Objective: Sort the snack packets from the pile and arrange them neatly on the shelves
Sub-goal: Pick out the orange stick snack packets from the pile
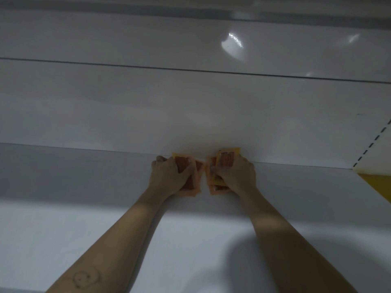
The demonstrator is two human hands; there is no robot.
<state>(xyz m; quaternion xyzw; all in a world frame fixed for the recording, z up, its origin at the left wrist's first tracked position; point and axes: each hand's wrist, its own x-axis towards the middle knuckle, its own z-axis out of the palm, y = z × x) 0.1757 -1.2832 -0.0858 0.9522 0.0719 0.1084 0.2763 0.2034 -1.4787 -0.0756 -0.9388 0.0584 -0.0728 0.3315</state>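
Left hand [169,176] curled round a small stack of orange snack packets [195,182], right hand [237,176] gripping a second stack [226,158] of the same kind, the two stacks side by side with a narrow gap between. Both sit at the rear of the white shelf [84,229], right where it meets the glossy white back panel [127,113]; can't tell if they touch the shelf. Far right: slotted upright [372,144], yellow strip [376,185]; drawn face mark [84,278] on left forearm.
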